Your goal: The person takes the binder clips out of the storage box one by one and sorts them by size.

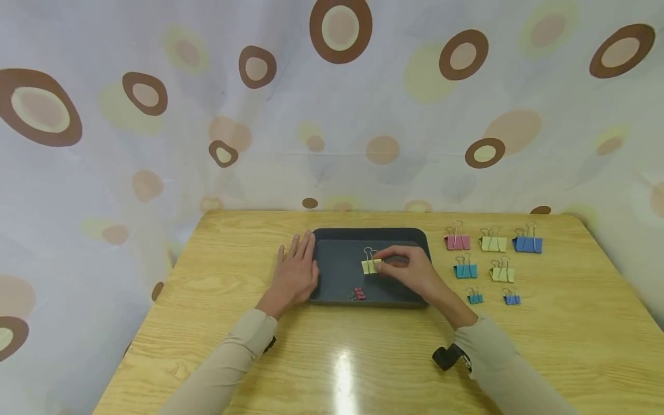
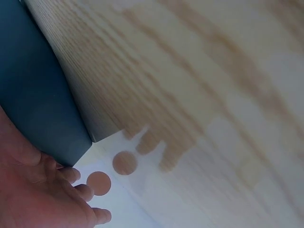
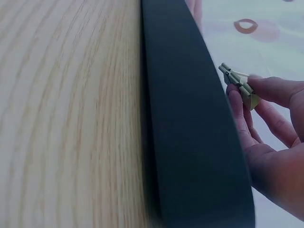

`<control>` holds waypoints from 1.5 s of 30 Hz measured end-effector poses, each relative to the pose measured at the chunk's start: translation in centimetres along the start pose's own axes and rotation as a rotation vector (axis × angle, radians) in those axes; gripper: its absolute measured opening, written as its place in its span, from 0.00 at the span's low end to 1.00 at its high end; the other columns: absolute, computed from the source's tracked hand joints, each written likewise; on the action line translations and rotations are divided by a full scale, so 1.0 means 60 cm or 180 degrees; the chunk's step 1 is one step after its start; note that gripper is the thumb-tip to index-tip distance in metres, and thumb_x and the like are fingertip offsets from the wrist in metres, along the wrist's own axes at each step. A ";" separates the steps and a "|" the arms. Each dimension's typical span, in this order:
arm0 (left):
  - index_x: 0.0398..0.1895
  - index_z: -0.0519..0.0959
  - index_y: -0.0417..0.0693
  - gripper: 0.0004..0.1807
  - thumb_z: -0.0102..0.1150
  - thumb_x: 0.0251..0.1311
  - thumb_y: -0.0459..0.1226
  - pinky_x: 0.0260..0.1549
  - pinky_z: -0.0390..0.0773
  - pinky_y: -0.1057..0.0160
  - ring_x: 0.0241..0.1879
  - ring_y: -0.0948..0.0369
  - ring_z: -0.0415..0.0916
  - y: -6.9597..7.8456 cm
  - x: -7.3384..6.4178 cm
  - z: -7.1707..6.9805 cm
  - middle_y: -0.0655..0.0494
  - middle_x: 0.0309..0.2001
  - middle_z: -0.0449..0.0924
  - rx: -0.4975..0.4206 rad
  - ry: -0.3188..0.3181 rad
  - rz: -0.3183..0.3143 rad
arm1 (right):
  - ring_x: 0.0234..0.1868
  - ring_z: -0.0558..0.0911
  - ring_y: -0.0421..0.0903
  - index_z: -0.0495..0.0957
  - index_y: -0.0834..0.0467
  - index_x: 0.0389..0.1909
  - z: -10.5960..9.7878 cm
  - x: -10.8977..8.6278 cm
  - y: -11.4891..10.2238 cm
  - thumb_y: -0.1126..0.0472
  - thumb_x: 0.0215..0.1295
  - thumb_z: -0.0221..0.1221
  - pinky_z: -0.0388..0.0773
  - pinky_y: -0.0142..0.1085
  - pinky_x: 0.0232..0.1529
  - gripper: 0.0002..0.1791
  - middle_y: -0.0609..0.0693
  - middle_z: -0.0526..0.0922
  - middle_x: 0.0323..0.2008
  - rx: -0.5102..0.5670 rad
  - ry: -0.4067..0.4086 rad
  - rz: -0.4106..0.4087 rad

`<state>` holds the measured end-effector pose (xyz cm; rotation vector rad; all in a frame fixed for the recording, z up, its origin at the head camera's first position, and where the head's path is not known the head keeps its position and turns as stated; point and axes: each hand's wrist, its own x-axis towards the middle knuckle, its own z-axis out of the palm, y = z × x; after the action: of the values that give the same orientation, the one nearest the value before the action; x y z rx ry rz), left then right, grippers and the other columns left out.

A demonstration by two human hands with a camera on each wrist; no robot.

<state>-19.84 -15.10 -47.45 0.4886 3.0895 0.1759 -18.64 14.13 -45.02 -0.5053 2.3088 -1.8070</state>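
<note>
A dark rectangular tray [image 1: 332, 259] lies on the wooden table. Over it my right hand [image 1: 412, 271] pinches a yellow binder clip [image 1: 368, 266] between thumb and fingers, its wire handles pointing up. The right wrist view shows the same yellow binder clip [image 3: 240, 85] held beyond the tray wall [image 3: 190, 114]. A small red binder clip [image 1: 359, 293] lies in the tray near its front edge. My left hand [image 1: 297, 275] rests with straight fingers against the tray's left side; in the left wrist view the left hand [image 2: 42, 194] touches the tray wall [image 2: 42, 85].
Right of the tray, binder clips stand in rows: a red one [image 1: 457, 242], a yellow one [image 1: 493, 244] and a large blue one [image 1: 528, 244] at the back, with several smaller ones in front. A patterned curtain [image 1: 332, 167] hangs behind the table [image 1: 228, 271].
</note>
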 end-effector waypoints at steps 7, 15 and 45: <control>0.84 0.40 0.42 0.35 0.32 0.81 0.43 0.74 0.45 0.37 0.81 0.47 0.38 -0.002 -0.003 0.002 0.48 0.84 0.37 -0.0001 -0.0027 -0.0033 | 0.46 0.88 0.55 0.85 0.62 0.50 -0.023 -0.028 -0.007 0.60 0.68 0.68 0.84 0.41 0.48 0.13 0.58 0.84 0.52 -0.0132 0.0071 0.0063; 0.84 0.40 0.42 0.35 0.33 0.81 0.43 0.74 0.45 0.37 0.81 0.47 0.38 0.000 -0.001 0.004 0.48 0.84 0.37 -0.0029 -0.0017 0.0013 | 0.43 0.86 0.46 0.86 0.61 0.49 -0.053 -0.061 -0.008 0.60 0.68 0.68 0.82 0.35 0.42 0.12 0.58 0.85 0.47 -0.0347 0.0309 -0.0003; 0.84 0.39 0.42 0.35 0.32 0.81 0.44 0.74 0.45 0.37 0.81 0.47 0.38 -0.003 0.003 0.008 0.49 0.84 0.37 0.0004 -0.0021 0.0003 | 0.47 0.83 0.32 0.83 0.64 0.54 -0.184 -0.177 0.022 0.60 0.70 0.66 0.77 0.23 0.45 0.16 0.44 0.87 0.48 -0.0853 0.1012 0.0028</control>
<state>-20.05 -15.14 -47.97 0.4896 3.0831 0.1722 -12.68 28.30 -44.33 -0.2544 2.7818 -1.6859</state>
